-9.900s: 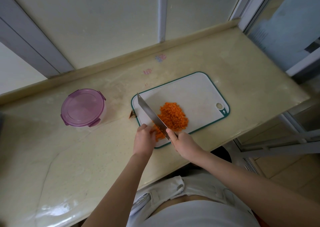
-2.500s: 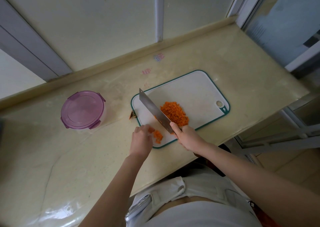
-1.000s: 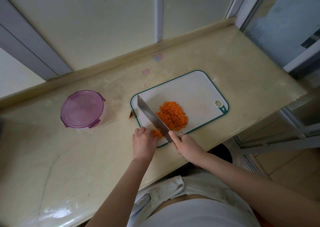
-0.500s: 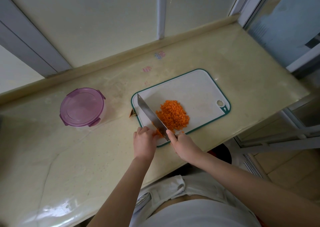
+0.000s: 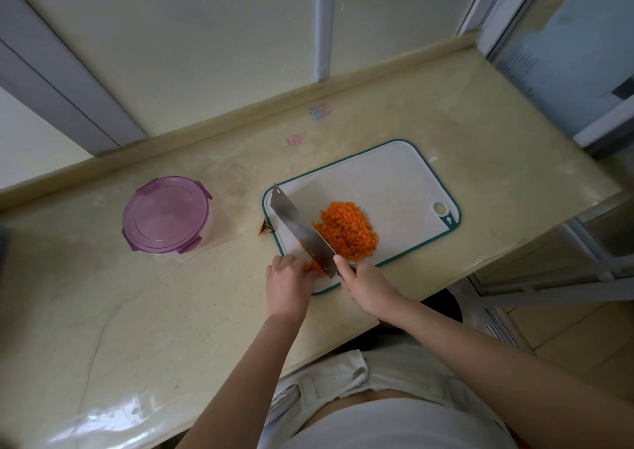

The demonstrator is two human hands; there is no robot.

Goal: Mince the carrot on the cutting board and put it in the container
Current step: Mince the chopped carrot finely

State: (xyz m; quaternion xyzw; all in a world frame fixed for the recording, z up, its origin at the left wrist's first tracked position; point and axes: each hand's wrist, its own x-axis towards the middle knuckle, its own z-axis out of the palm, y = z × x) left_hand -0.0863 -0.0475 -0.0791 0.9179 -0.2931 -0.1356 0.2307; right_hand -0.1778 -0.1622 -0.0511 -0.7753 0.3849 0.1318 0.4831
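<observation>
Head view, near edge: right hand is gripping the knife by its handle, the blade lying diagonally across the near-left part of the cutting board. Left hand, just left of the blade, is curling its fingers over a small carrot clump, holding it at the board's near-left corner. Minced carrot pile is sitting mid-board, right of the blade. Farther left, on the countertop, the lidded purple container is standing well apart from the board.

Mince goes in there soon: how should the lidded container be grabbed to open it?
Likely by the latch tabs jutting from the rim of the purple lid, reached from the near side, where two of them show; the flat lid top gives nothing to pinch.
</observation>
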